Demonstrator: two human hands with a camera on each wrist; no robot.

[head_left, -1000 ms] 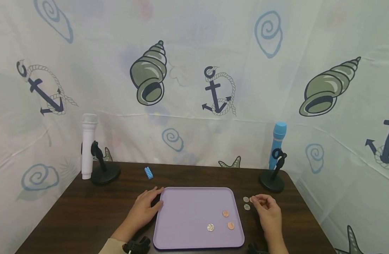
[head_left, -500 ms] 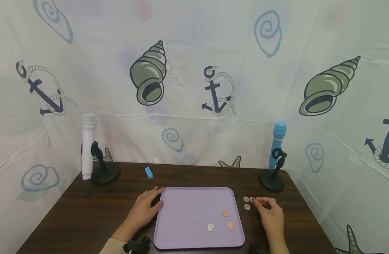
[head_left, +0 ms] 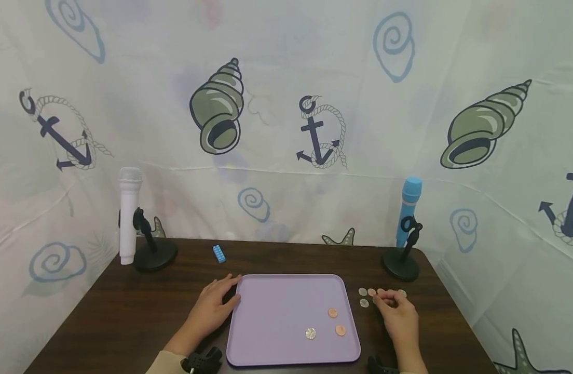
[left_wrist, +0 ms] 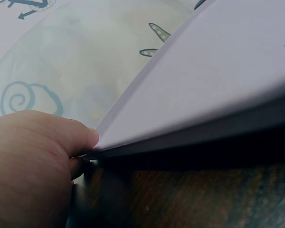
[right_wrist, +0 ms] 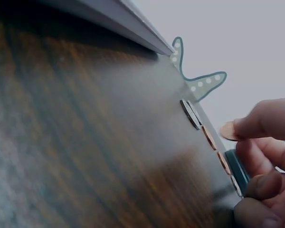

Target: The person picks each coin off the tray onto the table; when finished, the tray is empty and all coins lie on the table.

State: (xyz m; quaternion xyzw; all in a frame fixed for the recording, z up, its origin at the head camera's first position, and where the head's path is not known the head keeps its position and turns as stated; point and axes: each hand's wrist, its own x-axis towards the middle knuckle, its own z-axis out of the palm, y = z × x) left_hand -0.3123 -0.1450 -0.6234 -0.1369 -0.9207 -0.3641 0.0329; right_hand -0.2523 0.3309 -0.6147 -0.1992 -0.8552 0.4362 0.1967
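My right hand [head_left: 397, 314] pinches a copper coin [right_wrist: 227, 131] between thumb and fingertips, close over a row of coins right of the tray. That row has a silver coin [head_left: 363, 292], two copper coins [head_left: 371, 292] and another silver coin [head_left: 402, 293] partly behind the fingers. Just in front lies one more silver coin [head_left: 364, 303]. My left hand [head_left: 215, 306] rests against the left edge of the lilac tray [head_left: 268, 317], fingers extended, thumb at the rim. On the tray are two copper coins [head_left: 340, 330] and a silver coin [head_left: 310, 333].
A blue toy brick [head_left: 218, 254] lies behind the tray on the dark wooden table [head_left: 113, 311]. At the back left stands a white microphone [head_left: 130, 218] on a black stand; a blue microphone [head_left: 409, 208] on another stand is at the back right. A patterned cloth [head_left: 277, 208] hangs behind.
My right hand has shifted slightly right and forward, and its fingers have drawn back so more copper coins of the row show. My left hand and the coins on the tray stay put.
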